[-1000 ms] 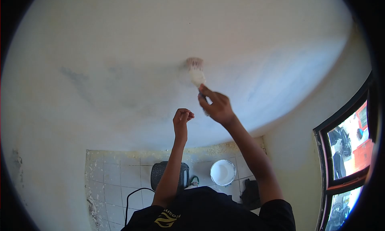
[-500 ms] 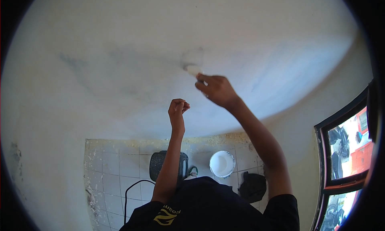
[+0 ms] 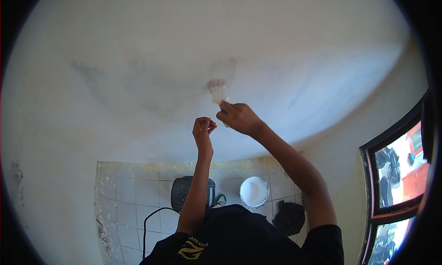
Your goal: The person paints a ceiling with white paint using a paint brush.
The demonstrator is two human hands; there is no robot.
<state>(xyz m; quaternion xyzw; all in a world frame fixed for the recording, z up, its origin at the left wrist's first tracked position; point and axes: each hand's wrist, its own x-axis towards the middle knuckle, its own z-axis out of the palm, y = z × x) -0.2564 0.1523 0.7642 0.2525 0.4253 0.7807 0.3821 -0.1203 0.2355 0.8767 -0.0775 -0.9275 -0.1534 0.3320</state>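
Observation:
A paintbrush (image 3: 218, 86) with pale, white-coated bristles is held by its handle in my right hand (image 3: 240, 119). Its bristle end lies against the white wall (image 3: 152, 94), just below a greyish patch. Lower and to the left, my left hand (image 3: 203, 130) is raised in front of the wall with its fingers curled together. Whether anything sits between those fingers cannot be made out.
On the tiled floor (image 3: 126, 191) stand a white bucket (image 3: 254, 192) and a dark perforated container (image 3: 183, 193) with a black cable (image 3: 152, 214) near it. A dark cloth-like bundle (image 3: 289, 218) lies right of the bucket. A dark-framed window (image 3: 372, 173) is at the right.
My right hand has moved down and slightly left with the paintbrush, whose bristles now show more fully. My left hand has dropped a little.

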